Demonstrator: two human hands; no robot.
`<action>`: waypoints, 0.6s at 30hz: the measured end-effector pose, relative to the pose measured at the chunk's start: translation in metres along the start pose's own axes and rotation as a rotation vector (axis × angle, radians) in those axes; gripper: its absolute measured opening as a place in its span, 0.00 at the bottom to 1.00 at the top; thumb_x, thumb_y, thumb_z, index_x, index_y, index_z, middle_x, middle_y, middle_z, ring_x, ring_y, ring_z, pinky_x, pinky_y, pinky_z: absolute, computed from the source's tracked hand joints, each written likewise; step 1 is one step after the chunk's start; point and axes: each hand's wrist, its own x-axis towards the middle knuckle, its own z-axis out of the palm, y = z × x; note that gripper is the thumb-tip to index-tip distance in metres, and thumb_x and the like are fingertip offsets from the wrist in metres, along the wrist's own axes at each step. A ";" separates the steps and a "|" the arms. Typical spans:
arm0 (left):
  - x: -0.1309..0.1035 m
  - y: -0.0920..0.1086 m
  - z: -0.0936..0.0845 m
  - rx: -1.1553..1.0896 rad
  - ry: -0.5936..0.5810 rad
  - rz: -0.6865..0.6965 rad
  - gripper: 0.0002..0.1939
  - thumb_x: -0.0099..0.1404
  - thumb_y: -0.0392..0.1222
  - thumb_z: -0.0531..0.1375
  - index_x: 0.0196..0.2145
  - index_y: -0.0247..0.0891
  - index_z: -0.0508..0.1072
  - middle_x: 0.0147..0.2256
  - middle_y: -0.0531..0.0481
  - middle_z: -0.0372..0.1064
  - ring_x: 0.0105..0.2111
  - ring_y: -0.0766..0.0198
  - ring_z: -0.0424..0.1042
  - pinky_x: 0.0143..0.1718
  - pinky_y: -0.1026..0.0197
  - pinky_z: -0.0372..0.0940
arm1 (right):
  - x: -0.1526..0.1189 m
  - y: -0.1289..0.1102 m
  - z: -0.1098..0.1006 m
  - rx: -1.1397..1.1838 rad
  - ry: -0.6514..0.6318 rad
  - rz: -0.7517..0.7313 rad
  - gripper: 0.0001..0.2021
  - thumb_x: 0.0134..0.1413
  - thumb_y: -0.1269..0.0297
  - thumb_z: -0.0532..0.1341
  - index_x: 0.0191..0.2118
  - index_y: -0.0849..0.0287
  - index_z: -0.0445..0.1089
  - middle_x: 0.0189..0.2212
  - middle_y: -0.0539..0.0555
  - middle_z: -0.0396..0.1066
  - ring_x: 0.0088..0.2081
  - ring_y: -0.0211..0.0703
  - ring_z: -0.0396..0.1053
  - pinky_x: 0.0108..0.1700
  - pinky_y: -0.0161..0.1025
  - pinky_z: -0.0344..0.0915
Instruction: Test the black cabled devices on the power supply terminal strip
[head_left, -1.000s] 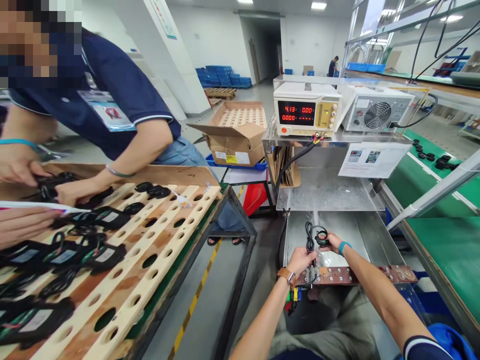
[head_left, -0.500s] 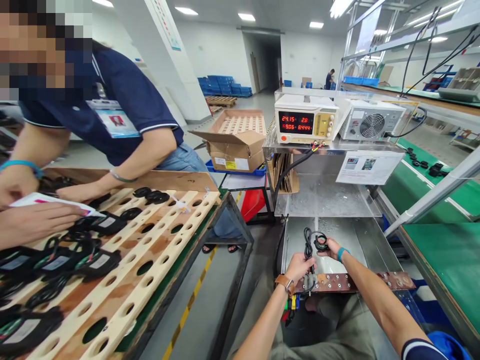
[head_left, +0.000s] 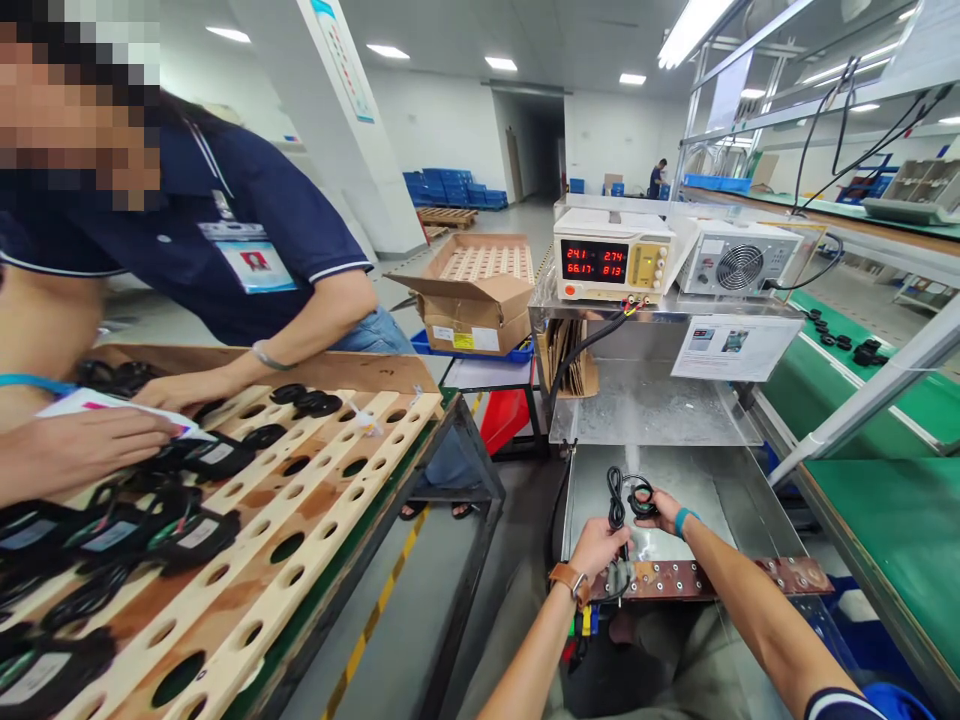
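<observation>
My left hand [head_left: 598, 546] is closed on a black cable, just below its bundled coil [head_left: 616, 498], which stands up above the fingers. My right hand [head_left: 663, 513] grips a round black ring-shaped part [head_left: 643, 499] at its right side. A thin black lead arches between the coil and this part. Both hands are over a shallow metal tray [head_left: 716, 520]. Below them a reddish-brown strip with metal studs [head_left: 667, 579] crosses the tray's near side. Close to my left wrist, coloured clips [head_left: 585, 620] hang under the strip.
A power supply with a red display [head_left: 615, 262] stands on the metal shelf ahead. At left, a co-worker's hand [head_left: 97, 450] holds a white tube over a wooden rack [head_left: 262, 550] carrying several black units. A green bench [head_left: 892, 520] flanks me on the right.
My view has tilted up slightly. The digits on the power supply display have changed. Both my hands keep their grips almost unmoved, while the co-worker's body has shifted a little.
</observation>
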 end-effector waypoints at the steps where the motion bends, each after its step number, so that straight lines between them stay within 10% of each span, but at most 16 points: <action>1: 0.000 0.000 0.000 0.003 0.001 -0.004 0.25 0.53 0.62 0.64 0.26 0.33 0.72 0.28 0.44 0.74 0.25 0.64 0.70 0.27 0.64 0.59 | 0.000 0.000 0.000 0.003 -0.001 -0.003 0.08 0.57 0.68 0.64 0.41 0.60 0.67 0.33 0.53 0.67 0.33 0.45 0.70 0.38 0.46 0.77; 18: 0.006 -0.009 -0.004 -0.009 -0.027 0.023 0.24 0.51 0.61 0.65 0.26 0.34 0.71 0.27 0.46 0.73 0.25 0.63 0.69 0.26 0.64 0.55 | -0.001 -0.001 0.007 -0.020 0.022 0.006 0.10 0.54 0.64 0.67 0.41 0.58 0.68 0.31 0.52 0.68 0.30 0.45 0.70 0.33 0.43 0.75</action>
